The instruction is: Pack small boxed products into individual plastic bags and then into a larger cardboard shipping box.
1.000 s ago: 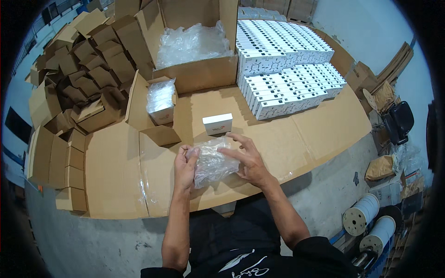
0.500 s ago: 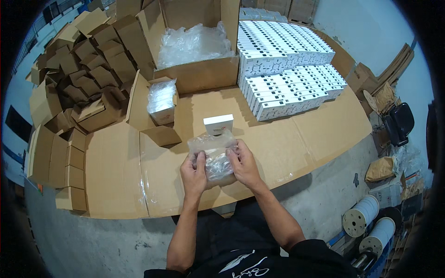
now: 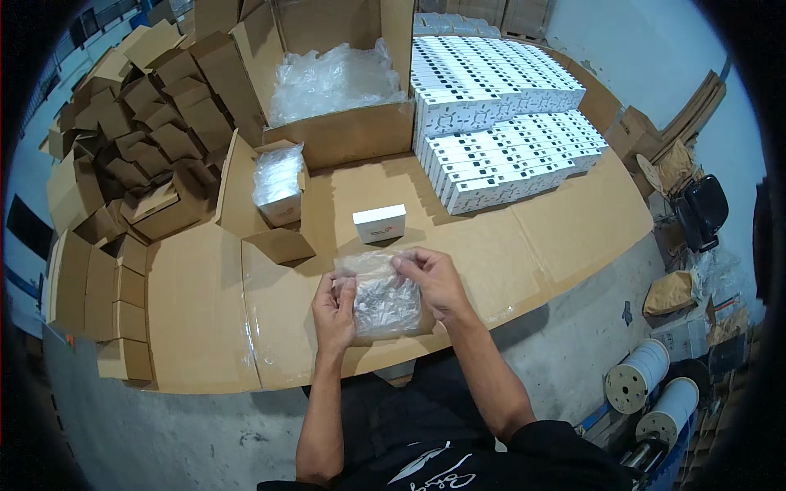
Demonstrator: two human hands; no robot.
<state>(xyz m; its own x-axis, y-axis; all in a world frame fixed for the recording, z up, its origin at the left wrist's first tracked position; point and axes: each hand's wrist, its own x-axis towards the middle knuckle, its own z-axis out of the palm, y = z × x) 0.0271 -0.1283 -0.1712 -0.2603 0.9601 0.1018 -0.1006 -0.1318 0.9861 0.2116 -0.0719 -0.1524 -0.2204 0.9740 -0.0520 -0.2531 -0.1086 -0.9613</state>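
Clear plastic crinkles in my grip: I hold the bag (image 3: pixel 383 301) between both hands, left hand (image 3: pixel 334 313) closed on its left edge and right hand (image 3: pixel 435 280) pinching its top right corner, low over the cardboard-covered bench (image 3: pixel 532 237). Just beyond my grip lies a small white box (image 3: pixel 379 222). Farther out to the left stands an open carton (image 3: pixel 278 184), and white boxes (image 3: pixel 499 123) are stacked beyond on the right.

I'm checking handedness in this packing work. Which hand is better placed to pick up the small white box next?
Probably the right hand: it is closer to the small white box, just above it. The left hand sits lower, gripping the clear plastic bag.
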